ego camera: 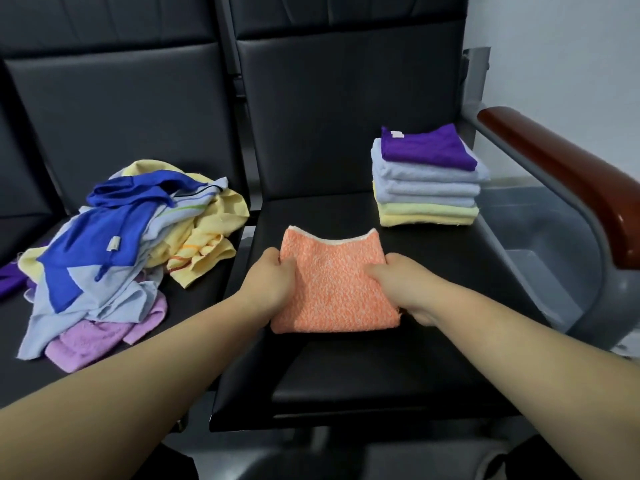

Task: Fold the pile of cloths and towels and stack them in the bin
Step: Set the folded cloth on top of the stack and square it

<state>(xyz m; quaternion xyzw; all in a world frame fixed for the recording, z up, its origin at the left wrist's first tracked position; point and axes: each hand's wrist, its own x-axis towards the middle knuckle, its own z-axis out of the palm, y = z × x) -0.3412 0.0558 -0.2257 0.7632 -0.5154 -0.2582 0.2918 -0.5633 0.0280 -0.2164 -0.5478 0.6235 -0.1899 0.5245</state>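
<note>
Your left hand [273, 277] and right hand [401, 284] are pinching the folded orange cloth [334, 292] mid-seat. The folded stack [429, 181] is sitting at 1 o'clock, not yet binned. The unfolded pile [104, 244] is lying at 9 o'clock.

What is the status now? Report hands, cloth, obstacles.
Grips: left hand and right hand pinch side edges of folded orange knitted cloth on black padded seat. Far right: stack of folded towels, apart. Nothing blocks the cloth.
</note>
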